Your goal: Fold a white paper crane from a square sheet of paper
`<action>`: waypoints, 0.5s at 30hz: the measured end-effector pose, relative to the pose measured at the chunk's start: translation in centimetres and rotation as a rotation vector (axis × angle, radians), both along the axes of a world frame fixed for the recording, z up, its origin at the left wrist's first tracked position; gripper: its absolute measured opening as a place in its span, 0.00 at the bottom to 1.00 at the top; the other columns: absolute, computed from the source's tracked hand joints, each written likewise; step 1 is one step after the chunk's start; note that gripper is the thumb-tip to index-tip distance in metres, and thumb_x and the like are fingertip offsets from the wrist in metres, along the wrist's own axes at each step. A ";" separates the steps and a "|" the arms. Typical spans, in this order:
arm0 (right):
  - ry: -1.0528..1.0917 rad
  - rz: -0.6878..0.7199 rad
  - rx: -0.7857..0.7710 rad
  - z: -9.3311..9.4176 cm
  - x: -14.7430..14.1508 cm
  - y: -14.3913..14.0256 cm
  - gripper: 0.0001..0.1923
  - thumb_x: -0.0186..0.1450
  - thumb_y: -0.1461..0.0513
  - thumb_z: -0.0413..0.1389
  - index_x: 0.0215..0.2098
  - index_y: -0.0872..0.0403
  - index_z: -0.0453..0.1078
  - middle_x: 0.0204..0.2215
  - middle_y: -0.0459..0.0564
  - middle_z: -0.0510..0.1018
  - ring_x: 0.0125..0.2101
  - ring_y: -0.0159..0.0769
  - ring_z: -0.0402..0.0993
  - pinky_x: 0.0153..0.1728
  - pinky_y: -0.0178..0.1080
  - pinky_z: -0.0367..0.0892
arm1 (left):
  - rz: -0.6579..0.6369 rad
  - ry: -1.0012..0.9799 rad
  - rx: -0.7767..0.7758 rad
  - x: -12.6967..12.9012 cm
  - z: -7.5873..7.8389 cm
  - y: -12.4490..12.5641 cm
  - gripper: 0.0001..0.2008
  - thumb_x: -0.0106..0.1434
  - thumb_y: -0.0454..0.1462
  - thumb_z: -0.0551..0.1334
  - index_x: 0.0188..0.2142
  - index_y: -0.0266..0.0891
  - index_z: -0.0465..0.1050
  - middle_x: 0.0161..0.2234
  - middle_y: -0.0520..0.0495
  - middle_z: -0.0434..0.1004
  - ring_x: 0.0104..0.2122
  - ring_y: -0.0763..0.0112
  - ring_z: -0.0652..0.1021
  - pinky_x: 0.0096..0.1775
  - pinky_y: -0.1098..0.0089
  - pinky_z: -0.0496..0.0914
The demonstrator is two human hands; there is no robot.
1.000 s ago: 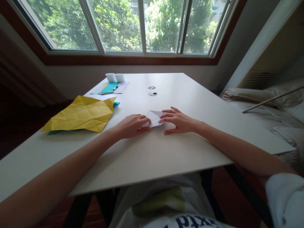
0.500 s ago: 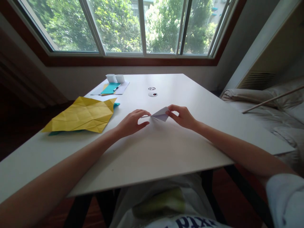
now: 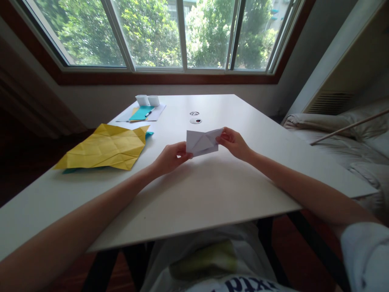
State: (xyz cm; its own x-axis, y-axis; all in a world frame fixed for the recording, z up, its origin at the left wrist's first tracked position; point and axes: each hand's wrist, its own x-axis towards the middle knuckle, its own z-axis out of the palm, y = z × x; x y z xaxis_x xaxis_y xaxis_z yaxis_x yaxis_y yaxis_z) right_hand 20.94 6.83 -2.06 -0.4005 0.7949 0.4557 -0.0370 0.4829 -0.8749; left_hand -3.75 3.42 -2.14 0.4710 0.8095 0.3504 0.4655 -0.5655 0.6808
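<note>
Both hands hold a folded white paper point(image 3: 201, 142) up off the white table point(image 3: 197, 190), its creased face turned toward the camera. The left hand point(image 3: 170, 157) pinches the paper's lower left corner between thumb and fingers, the rest of the hand loosely curled. The right hand point(image 3: 232, 142) pinches the upper right corner the same way, fingers closed on the edge. The paper hangs between the two hands, just above the table and nearer the person than two small round caps point(image 3: 195, 117) set in the tabletop. Left of the folded paper, well apart from it, a crumpled yellow sheet point(image 3: 105, 147) lies on the table over a teal sheet. Beyond the yellow sheet, near the table's far edge, lie a teal card point(image 3: 140, 113), a pen and two small white boxes point(image 3: 147, 99).
</note>
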 end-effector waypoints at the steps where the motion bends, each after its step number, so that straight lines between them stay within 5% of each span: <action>1: -0.012 -0.020 0.000 -0.1 0.0 0.2 0.14 0.58 0.53 0.57 0.34 0.53 0.64 0.33 0.48 0.75 0.37 0.35 0.72 0.40 0.40 0.68 | 0.046 -0.011 0.016 0.1 0.2 -0.1 0.14 0.58 0.44 0.59 0.37 0.35 0.70 0.31 0.47 0.77 0.31 0.68 0.77 0.35 0.69 0.72; 7: -0.177 -0.201 0.082 -0.3 0.4 0.5 0.17 0.58 0.56 0.56 0.43 0.53 0.61 0.42 0.53 0.72 0.41 0.36 0.70 0.44 0.44 0.67 | 0.376 0.162 0.448 -0.2 0.9 -0.8 0.06 0.59 0.38 0.57 0.31 0.38 0.70 0.25 0.51 0.73 0.25 0.74 0.73 0.30 0.73 0.69; 15: -0.349 -0.308 0.163 -0.4 0.6 0.1 0.19 0.59 0.61 0.53 0.48 0.53 0.60 0.49 0.55 0.67 0.41 0.37 0.70 0.37 0.42 0.69 | 0.179 0.598 0.710 0.1 0.9 -1.4 0.11 0.64 0.34 0.51 0.33 0.38 0.72 0.31 0.46 0.75 0.31 0.68 0.74 0.33 0.69 0.67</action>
State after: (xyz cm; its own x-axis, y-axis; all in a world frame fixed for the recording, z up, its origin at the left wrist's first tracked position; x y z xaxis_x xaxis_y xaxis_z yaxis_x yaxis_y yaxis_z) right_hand 21.58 6.93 -2.44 -0.3090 0.8299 0.4645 0.4103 0.5570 -0.7221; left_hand -3.60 2.02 -1.21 0.6211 0.5774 0.5300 0.7463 -0.6422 -0.1750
